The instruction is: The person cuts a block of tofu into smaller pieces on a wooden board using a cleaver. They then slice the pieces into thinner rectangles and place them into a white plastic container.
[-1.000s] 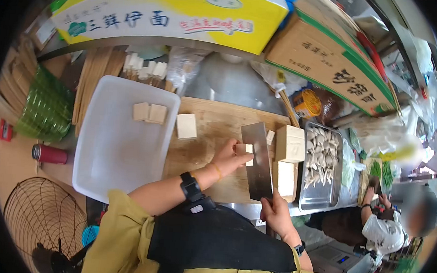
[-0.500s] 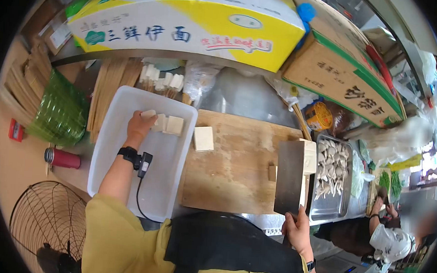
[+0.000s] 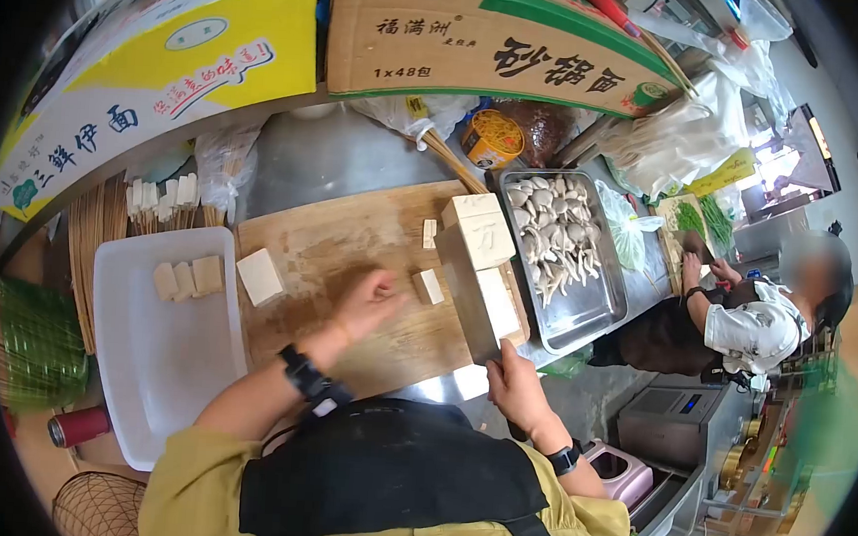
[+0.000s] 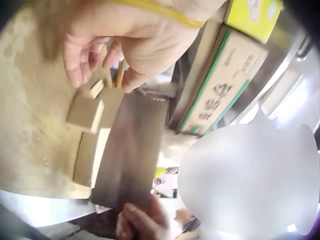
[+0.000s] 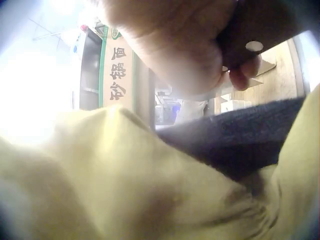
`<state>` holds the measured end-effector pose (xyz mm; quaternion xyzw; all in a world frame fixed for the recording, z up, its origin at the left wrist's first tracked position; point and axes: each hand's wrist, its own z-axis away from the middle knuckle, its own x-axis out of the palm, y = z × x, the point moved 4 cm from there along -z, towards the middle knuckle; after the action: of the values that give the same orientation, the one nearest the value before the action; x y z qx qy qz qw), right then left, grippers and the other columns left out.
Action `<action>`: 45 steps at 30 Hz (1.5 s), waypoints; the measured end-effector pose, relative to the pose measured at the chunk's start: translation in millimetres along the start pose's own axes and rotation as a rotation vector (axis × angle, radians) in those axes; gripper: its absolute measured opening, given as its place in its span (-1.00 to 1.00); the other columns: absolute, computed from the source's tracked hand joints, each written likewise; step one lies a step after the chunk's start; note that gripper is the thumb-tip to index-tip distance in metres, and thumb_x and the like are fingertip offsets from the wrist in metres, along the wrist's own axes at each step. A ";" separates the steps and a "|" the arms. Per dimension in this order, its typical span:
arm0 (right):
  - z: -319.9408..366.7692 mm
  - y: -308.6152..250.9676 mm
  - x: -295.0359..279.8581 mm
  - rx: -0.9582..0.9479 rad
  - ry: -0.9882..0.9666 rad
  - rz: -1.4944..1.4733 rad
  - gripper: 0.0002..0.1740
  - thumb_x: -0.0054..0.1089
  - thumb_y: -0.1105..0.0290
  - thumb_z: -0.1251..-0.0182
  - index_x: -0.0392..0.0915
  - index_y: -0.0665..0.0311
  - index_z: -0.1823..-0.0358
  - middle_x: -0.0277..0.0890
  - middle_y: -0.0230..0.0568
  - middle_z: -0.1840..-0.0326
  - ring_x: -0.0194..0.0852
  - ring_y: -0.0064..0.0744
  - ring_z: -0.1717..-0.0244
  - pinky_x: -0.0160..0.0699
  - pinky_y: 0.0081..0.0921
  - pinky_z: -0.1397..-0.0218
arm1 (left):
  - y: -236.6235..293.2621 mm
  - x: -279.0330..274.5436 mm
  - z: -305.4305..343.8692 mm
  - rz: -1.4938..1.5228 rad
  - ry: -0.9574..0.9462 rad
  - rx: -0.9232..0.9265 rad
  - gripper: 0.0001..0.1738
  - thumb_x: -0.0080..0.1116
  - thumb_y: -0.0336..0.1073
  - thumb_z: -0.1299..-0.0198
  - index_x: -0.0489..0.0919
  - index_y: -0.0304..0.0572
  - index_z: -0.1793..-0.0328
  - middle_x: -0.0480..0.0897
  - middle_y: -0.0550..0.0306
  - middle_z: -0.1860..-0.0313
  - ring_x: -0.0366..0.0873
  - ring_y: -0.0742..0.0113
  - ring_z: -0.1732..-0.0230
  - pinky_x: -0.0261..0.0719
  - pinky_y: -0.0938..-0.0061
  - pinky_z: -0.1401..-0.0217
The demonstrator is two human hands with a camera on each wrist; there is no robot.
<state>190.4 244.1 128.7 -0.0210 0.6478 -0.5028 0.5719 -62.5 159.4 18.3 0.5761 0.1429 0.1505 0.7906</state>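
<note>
My left hand (image 3: pixel 368 304) is over the wooden cutting board (image 3: pixel 348 234), fingers loosely bent and nothing between them. Just right of it in the head view is a small cut block of tofu (image 3: pixel 428 286). My right hand (image 3: pixel 523 392) grips the handle of a cleaver, whose blade (image 4: pixel 135 145) stands upright beside the large tofu blocks (image 3: pixel 488 237) at the board's right. A dark riveted handle (image 5: pixel 255 46) shows in the right wrist view. A thick tofu slab (image 3: pixel 259 276) lies on the board's left. Three tofu pieces (image 3: pixel 183 279) lie in the white plastic bin (image 3: pixel 115 347).
A metal tray of mushrooms (image 3: pixel 559 237) sits right of the board. Cardboard boxes (image 3: pixel 413 46) line a shelf above the far side. Bundled sticks (image 3: pixel 86 247) stand behind the bin. Farther right, another person (image 3: pixel 754 327) cuts greens at the same counter.
My left hand carried a tofu piece from the cleaver to the bin, released it there and came back over the board. The cleaver now stands right of a newly exposed small block. The head view has turned right.
</note>
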 end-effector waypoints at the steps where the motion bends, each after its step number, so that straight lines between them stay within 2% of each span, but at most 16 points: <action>1: -1.0 -0.5 1.0 -0.002 -0.002 0.010 -0.78 0.01 0.53 -0.38 0.26 0.45 0.02 0.44 -0.15 0.67 0.49 -0.33 0.68 0.45 -0.41 0.57 | -8.0 13.3 -12.4 -0.012 0.071 0.008 -0.44 0.33 -0.11 -0.18 0.48 -0.23 -0.24 0.52 0.06 0.02 0.53 0.31 0.08 0.57 0.46 0.06; 3: -2.4 -1.8 0.5 -0.017 0.000 0.041 -0.79 0.01 0.53 -0.37 0.26 0.43 0.05 0.47 -0.09 0.66 0.52 -0.25 0.66 0.47 -0.37 0.54 | -16.2 34.3 -30.2 -0.032 0.209 0.022 -0.40 0.35 -0.08 -0.14 0.50 -0.23 -0.23 0.52 0.00 0.02 0.54 0.24 0.07 0.57 0.42 0.05; 6: -2.7 -4.2 -1.1 -0.023 -0.010 0.045 -0.83 0.01 0.53 -0.36 0.27 0.42 0.10 0.48 -0.03 0.64 0.55 -0.12 0.62 0.48 -0.29 0.50 | -24.8 48.9 -43.1 -0.107 0.300 0.102 -0.46 0.37 -0.10 -0.11 0.57 -0.26 -0.15 0.52 -0.06 0.07 0.56 0.21 0.09 0.58 0.39 0.04; 9: -4.7 -8.6 -5.3 -0.011 -0.036 0.012 -0.82 0.02 0.53 -0.35 0.27 0.42 0.10 0.48 -0.02 0.64 0.56 -0.05 0.60 0.48 -0.25 0.48 | -16.9 49.4 -42.1 -0.042 0.237 0.057 -0.54 0.37 -0.17 -0.10 0.62 -0.28 -0.06 0.52 -0.05 0.10 0.57 0.23 0.14 0.58 0.40 0.05; 12: -6.6 -12.3 -8.7 -0.014 -0.038 0.008 -0.81 0.03 0.52 -0.33 0.28 0.42 0.10 0.48 0.07 0.60 0.55 0.09 0.52 0.48 -0.17 0.41 | -17.4 47.8 -41.7 0.054 0.229 0.058 -0.60 0.38 -0.22 -0.10 0.63 -0.30 -0.02 0.51 -0.04 0.08 0.57 0.25 0.18 0.58 0.42 0.08; 15: -8.0 -16.5 -10.6 -0.050 -0.016 0.024 -0.80 0.04 0.51 -0.31 0.28 0.43 0.12 0.48 0.17 0.55 0.52 0.22 0.43 0.46 -0.11 0.36 | -16.1 47.3 -40.6 0.083 0.228 0.047 -0.61 0.38 -0.26 -0.09 0.63 -0.29 -0.02 0.51 -0.02 0.09 0.56 0.28 0.19 0.58 0.45 0.11; 18: -9.4 -17.2 -10.1 -0.010 -0.048 0.005 -0.80 0.04 0.51 -0.30 0.28 0.43 0.12 0.47 0.22 0.51 0.50 0.27 0.37 0.45 -0.07 0.32 | -16.5 47.6 -40.1 0.044 0.252 0.077 -0.62 0.38 -0.25 -0.10 0.62 -0.29 0.00 0.51 -0.01 0.10 0.56 0.29 0.19 0.58 0.47 0.11; 30: -13.3 -25.5 -5.3 -0.005 -0.088 0.062 -0.76 0.05 0.51 -0.28 0.26 0.45 0.09 0.46 0.30 0.48 0.48 0.33 0.34 0.44 -0.02 0.28 | -4.7 48.2 -34.1 0.012 0.279 0.099 -0.64 0.38 -0.29 -0.07 0.60 -0.24 0.02 0.49 0.00 0.12 0.55 0.30 0.22 0.60 0.48 0.13; 33: -15.2 -22.3 -2.3 0.013 -0.115 0.093 -0.74 0.04 0.50 -0.29 0.25 0.44 0.07 0.47 0.32 0.47 0.48 0.35 0.32 0.44 0.02 0.26 | 0.4 46.5 -31.3 -0.126 0.325 0.152 -0.65 0.37 -0.31 -0.07 0.60 -0.21 0.00 0.47 0.00 0.11 0.55 0.30 0.23 0.61 0.49 0.14; 36: -15.9 -22.3 0.5 0.032 -0.129 0.115 -0.73 0.02 0.49 -0.29 0.24 0.43 0.05 0.48 0.33 0.45 0.48 0.36 0.31 0.45 0.05 0.24 | -1.3 47.3 -31.7 -0.125 0.320 0.174 -0.64 0.37 -0.32 -0.07 0.59 -0.18 -0.01 0.45 0.01 0.10 0.55 0.30 0.24 0.62 0.49 0.15; 39: -18.0 -31.3 0.2 0.107 -0.180 0.144 -0.84 -0.08 0.54 -0.28 0.22 0.41 0.15 0.50 0.33 0.34 0.48 0.37 0.26 0.47 0.11 0.21 | 3.5 47.2 -29.7 -0.126 0.322 0.164 -0.66 0.37 -0.33 -0.07 0.58 -0.20 0.02 0.45 0.01 0.10 0.55 0.29 0.24 0.62 0.50 0.16; 42: -18.8 -26.7 3.8 0.122 -0.183 0.136 -0.85 -0.09 0.55 -0.28 0.22 0.40 0.15 0.50 0.33 0.35 0.49 0.37 0.26 0.47 0.11 0.21 | 0.6 49.0 -31.2 -0.102 0.345 0.209 -0.68 0.37 -0.34 -0.07 0.58 -0.21 0.05 0.45 0.01 0.11 0.55 0.29 0.25 0.62 0.50 0.16; 45: -20.6 -29.1 3.2 0.096 -0.161 0.116 -0.84 -0.09 0.55 -0.28 0.22 0.40 0.15 0.49 0.34 0.37 0.49 0.38 0.25 0.46 0.11 0.21 | 5.8 48.4 -28.7 -0.128 0.342 0.175 -0.69 0.37 -0.35 -0.07 0.57 -0.22 0.07 0.45 0.01 0.12 0.56 0.29 0.25 0.62 0.50 0.17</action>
<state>157.7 240.7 142.7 0.0036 0.5751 -0.4958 0.6508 -30.2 205.6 12.9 0.5985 0.3237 0.1826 0.7097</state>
